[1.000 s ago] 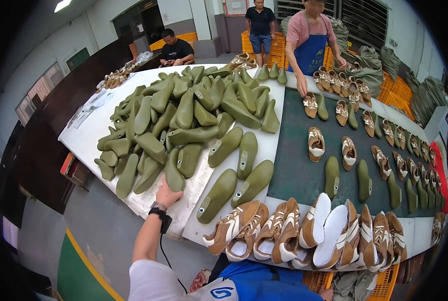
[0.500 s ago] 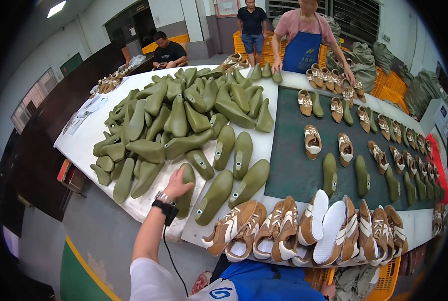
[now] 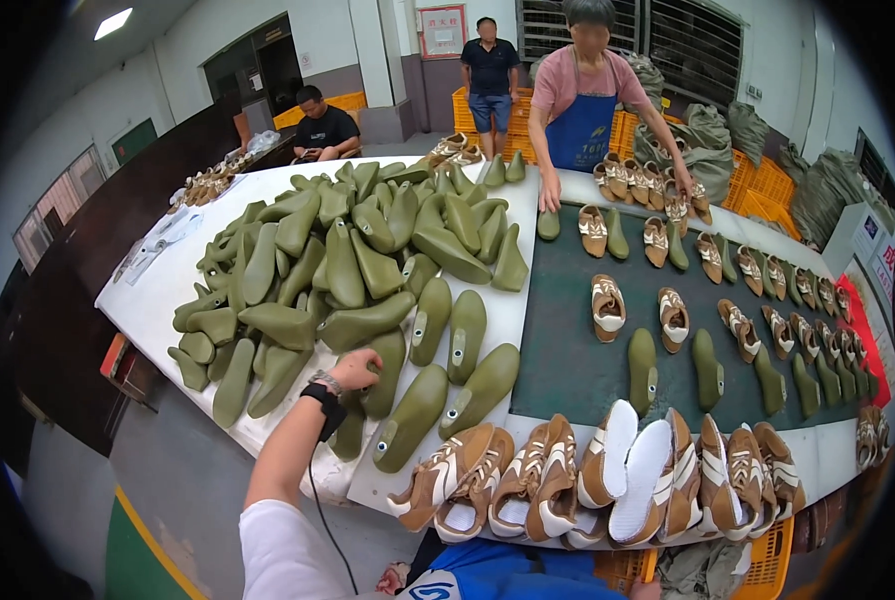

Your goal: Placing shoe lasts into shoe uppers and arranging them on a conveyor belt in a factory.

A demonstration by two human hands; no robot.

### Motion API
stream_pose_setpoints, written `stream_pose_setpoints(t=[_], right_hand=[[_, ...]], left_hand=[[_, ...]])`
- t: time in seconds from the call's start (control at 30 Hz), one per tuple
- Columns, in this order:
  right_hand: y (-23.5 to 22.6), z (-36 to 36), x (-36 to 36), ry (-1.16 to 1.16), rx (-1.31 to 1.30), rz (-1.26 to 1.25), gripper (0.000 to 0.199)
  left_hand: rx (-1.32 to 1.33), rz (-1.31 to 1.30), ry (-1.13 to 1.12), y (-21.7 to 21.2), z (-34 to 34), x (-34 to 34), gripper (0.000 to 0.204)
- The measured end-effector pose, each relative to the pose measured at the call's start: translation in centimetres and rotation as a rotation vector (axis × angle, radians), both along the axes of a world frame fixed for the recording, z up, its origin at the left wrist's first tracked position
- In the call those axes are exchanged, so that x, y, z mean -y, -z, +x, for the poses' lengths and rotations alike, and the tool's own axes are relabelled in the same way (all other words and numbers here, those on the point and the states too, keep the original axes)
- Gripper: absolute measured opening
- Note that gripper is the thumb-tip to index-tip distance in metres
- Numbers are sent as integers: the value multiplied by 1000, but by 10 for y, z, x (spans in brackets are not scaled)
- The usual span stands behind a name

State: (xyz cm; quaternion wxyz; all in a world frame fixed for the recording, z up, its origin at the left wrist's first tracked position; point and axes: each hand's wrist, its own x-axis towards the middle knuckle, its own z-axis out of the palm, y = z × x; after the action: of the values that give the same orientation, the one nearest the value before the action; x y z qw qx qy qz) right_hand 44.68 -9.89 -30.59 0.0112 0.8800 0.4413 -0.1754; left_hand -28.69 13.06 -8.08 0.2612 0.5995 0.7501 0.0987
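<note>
My left hand [image 3: 355,371], with a watch and a black wrist strap, closes its fingers on the upper part of a green shoe last [image 3: 386,375] at the near edge of the heap. Another last [image 3: 347,437] lies just below the wrist. To the right of the hand, several lasts lie side by side, one of them a large last [image 3: 410,418] near the table's front edge. A skin-coloured patch at the lower edge by the orange crate may be my right hand [image 3: 646,568]; its fingers are hidden.
Lasts are heaped on the white table [image 3: 152,300]. Brown-and-white sneakers [image 3: 450,473] line the front edge. Sneakers and lasts stand in rows on the dark green mat [image 3: 567,350]. Across the table a co-worker in a blue apron [image 3: 579,135] touches a last and sneakers. Two people are behind.
My left hand has moved from the nearer last to the one just beyond it. The co-worker's hand has brought a last nearer, onto the mat's far corner. The whole view has shifted slightly.
</note>
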Motion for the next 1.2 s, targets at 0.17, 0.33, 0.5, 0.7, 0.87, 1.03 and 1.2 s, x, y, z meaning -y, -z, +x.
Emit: stream_pose_setpoints(t=[0.17,0.33,0.5,0.7,0.87,1.03,1.2], right_hand=[[-18,-14,-4,1,-9,53,57],[-4,-10,-3,-19,-40,153,52],[27,8,7,22,-7,137,50],[7,-3,3,75,-34,66,51],[-13,-15,0,103,-12,48,48],[1,-12,-1,91,80,-47,50],[2,-18,-8,174,119,7,36]], left_hand=[[-463,519,-189,10,-52,-8,50],[-643,136,-387,32,-87,-30,44],[-976,-92,75,-6,-76,-44,33],[-874,441,237,-24,-35,-45,41],[-622,617,47,-35,24,-126,37],[-814,553,134,-13,43,-205,29],[-806,430,18,13,42,-210,31]])
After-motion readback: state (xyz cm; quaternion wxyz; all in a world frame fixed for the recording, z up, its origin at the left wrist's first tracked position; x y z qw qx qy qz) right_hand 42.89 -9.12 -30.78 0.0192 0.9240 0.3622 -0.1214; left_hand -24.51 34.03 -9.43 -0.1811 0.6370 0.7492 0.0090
